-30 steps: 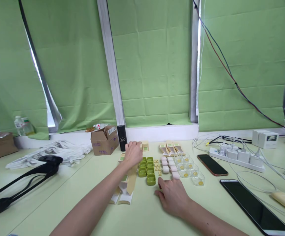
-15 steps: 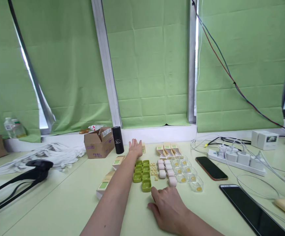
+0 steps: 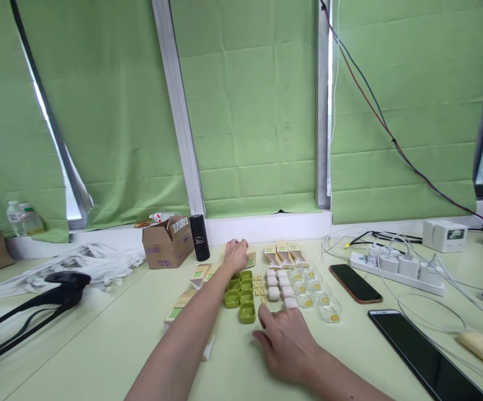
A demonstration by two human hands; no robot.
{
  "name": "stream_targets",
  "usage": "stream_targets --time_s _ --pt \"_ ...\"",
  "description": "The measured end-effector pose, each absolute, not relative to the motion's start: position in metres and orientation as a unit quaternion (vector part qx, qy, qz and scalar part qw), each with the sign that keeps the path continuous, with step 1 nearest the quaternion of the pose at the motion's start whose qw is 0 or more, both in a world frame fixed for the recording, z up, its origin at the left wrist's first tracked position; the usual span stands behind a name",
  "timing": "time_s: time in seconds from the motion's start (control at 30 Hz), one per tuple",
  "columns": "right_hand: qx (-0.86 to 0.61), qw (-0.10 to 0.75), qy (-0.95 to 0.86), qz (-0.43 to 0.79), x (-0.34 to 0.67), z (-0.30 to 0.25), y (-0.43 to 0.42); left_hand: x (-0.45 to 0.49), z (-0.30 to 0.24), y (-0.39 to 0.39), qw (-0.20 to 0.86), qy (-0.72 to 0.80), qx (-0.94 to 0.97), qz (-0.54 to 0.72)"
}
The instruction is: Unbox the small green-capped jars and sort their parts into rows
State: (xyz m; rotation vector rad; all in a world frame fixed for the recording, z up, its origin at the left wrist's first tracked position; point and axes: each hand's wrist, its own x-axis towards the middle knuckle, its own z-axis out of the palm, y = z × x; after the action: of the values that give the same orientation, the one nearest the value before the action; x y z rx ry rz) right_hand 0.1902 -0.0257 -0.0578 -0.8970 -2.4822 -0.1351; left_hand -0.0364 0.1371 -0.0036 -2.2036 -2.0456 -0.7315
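Note:
My left hand [image 3: 236, 255] reaches across the table, fingers curled down over a small beige paper box with a green label [image 3: 251, 259]; the fingertips are hidden behind the hand. Just in front of it stand rows of olive-green square cups [image 3: 247, 313]. My right hand [image 3: 288, 341] rests on the table, loosely curled with nothing visible in it. Beyond it lie small beige pieces [image 3: 260, 285], pale pink rounded blocks [image 3: 274, 293] and clear cups with yellow centres [image 3: 330, 313]. More paper boxes [image 3: 178, 307] lie left of my forearm, which partly covers them.
Three paper boxes [image 3: 285, 256] stand at the back. A cardboard box [image 3: 168, 245] and black cylinder [image 3: 200, 238] are behind on the left, near white bags [image 3: 70, 264]. On the right are two phones [image 3: 355, 283], a power strip [image 3: 395, 272] and loose cables.
My left hand's spread fingers have curled down, and the paper box by it has shifted slightly right and nearer. My right hand has barely moved.

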Motion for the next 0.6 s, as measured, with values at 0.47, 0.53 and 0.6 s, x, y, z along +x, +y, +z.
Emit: stream_targets --time_s 0.47,0.53,0.6 --pt "-0.244 0.52 -0.818 0.039 0.215 -0.038 0.001 -0.005 0.024 -0.015 -0.425 -0.424 -0.621 -0.503" --pt "-0.217 0.501 -0.834 0.076 0.213 -0.04 -0.002 0.003 0.014 -0.033 -0.449 -0.418 -0.597 -0.517" --pt "-0.207 0.491 -0.84 0.107 0.21 -0.043 -0.005 0.008 0.003 -0.041 -0.458 -0.408 -0.57 -0.546"
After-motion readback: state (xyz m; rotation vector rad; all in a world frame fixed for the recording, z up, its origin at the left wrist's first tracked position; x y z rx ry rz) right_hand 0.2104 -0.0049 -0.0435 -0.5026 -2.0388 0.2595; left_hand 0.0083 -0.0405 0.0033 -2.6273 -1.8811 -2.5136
